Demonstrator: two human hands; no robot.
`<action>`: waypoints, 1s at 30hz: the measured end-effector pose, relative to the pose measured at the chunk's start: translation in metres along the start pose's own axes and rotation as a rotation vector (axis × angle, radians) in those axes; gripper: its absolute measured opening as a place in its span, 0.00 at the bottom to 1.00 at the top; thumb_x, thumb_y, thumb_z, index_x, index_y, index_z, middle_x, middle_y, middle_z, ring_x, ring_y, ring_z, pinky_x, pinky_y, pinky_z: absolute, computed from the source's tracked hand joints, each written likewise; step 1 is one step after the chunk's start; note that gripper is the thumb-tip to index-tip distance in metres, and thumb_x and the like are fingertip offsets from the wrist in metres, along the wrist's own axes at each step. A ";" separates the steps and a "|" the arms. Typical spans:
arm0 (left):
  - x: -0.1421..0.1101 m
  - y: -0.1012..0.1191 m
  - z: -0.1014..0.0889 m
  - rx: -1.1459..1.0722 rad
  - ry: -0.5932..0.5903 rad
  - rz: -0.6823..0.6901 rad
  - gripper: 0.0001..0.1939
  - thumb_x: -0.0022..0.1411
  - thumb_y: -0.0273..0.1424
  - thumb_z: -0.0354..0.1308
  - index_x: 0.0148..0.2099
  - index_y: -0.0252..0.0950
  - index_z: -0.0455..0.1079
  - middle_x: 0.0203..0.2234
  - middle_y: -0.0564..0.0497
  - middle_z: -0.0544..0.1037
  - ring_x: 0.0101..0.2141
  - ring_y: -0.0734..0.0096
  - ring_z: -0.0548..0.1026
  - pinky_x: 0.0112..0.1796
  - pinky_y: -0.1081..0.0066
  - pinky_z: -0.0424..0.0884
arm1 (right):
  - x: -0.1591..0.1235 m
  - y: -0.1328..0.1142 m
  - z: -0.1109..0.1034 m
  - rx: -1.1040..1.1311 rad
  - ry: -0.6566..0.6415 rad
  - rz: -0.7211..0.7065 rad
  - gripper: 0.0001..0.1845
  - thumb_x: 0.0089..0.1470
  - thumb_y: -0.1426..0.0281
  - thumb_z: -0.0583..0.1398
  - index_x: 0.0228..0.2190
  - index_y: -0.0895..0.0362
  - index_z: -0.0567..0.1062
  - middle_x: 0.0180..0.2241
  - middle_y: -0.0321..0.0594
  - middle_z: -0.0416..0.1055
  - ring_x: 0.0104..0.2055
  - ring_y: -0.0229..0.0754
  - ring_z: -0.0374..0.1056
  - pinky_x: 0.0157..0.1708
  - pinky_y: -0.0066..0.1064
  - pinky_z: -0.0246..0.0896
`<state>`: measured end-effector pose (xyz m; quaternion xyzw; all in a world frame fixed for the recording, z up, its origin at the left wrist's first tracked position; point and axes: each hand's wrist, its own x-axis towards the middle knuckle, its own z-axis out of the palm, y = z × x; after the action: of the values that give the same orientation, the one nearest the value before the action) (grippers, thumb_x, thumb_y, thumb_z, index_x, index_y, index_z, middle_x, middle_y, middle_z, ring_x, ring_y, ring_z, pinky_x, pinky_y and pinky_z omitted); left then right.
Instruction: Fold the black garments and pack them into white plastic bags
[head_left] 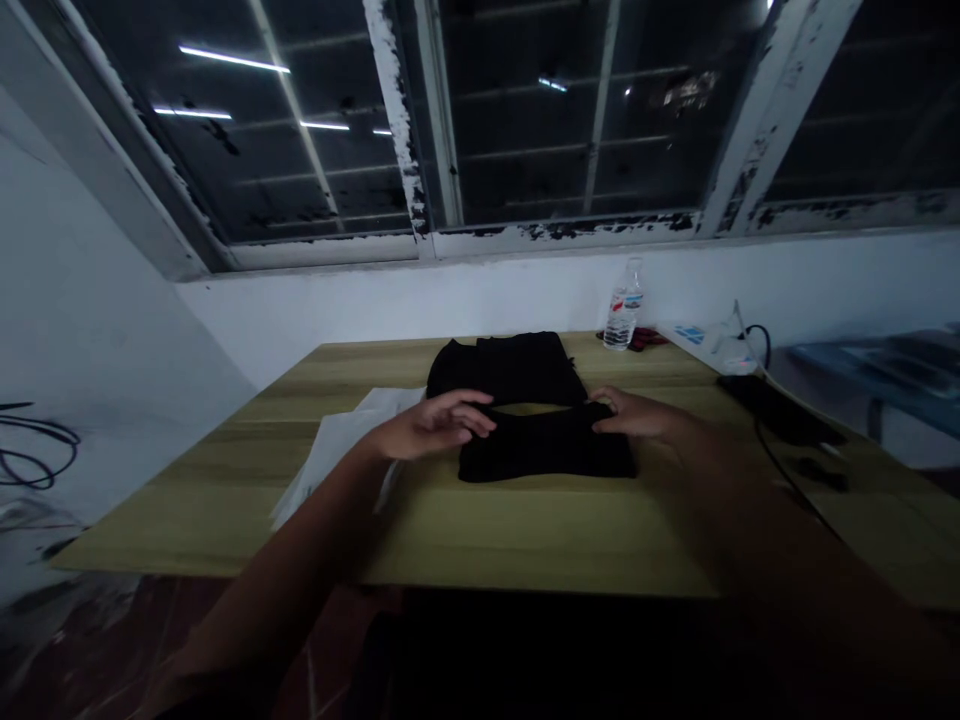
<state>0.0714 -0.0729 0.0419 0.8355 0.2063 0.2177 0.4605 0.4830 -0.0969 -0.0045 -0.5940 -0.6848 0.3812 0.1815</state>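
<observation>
Flat black fabric piece (549, 447)
Left hand (431, 426) loosely spread at its far-left corner; right hand (636, 414) pinching its far-right corner.

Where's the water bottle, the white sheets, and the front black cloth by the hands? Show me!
Water bottle (622, 312): head view, middle of its side.
White sheets (328, 450): head view, part left of the arm.
Front black cloth (547, 447): head view, near its middle.

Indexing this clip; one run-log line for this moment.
left hand: by far-left corner of near black cloth | right hand: at its far-right corner | other black cloth: beyond | water bottle: upright near wall
</observation>
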 end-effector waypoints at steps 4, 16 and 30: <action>0.013 -0.012 0.018 0.389 0.188 -0.047 0.22 0.67 0.47 0.60 0.55 0.38 0.74 0.37 0.47 0.78 0.33 0.71 0.75 0.34 0.71 0.71 | -0.002 -0.002 -0.001 -0.004 -0.001 0.104 0.34 0.52 0.61 0.68 0.57 0.53 0.64 0.30 0.32 0.71 0.27 0.41 0.69 0.27 0.31 0.64; 0.016 -0.028 0.033 0.470 0.229 -0.177 0.11 0.62 0.40 0.64 0.40 0.38 0.79 0.30 0.51 0.81 0.29 0.68 0.76 0.31 0.70 0.68 | -0.001 -0.004 0.002 -0.033 0.014 0.064 0.37 0.49 0.63 0.68 0.59 0.51 0.63 0.24 0.26 0.64 0.21 0.37 0.63 0.22 0.29 0.58; 0.021 -0.023 0.056 0.360 -0.216 0.094 0.26 0.72 0.48 0.55 0.67 0.46 0.67 0.67 0.43 0.68 0.67 0.53 0.64 0.65 0.50 0.59 | -0.013 -0.038 0.007 0.403 0.173 -0.017 0.34 0.53 0.67 0.65 0.58 0.48 0.60 0.47 0.41 0.75 0.44 0.46 0.74 0.42 0.36 0.71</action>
<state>0.1158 -0.0879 -0.0014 0.9314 0.1519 0.1078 0.3126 0.4559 -0.1118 0.0216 -0.5702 -0.5818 0.4565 0.3578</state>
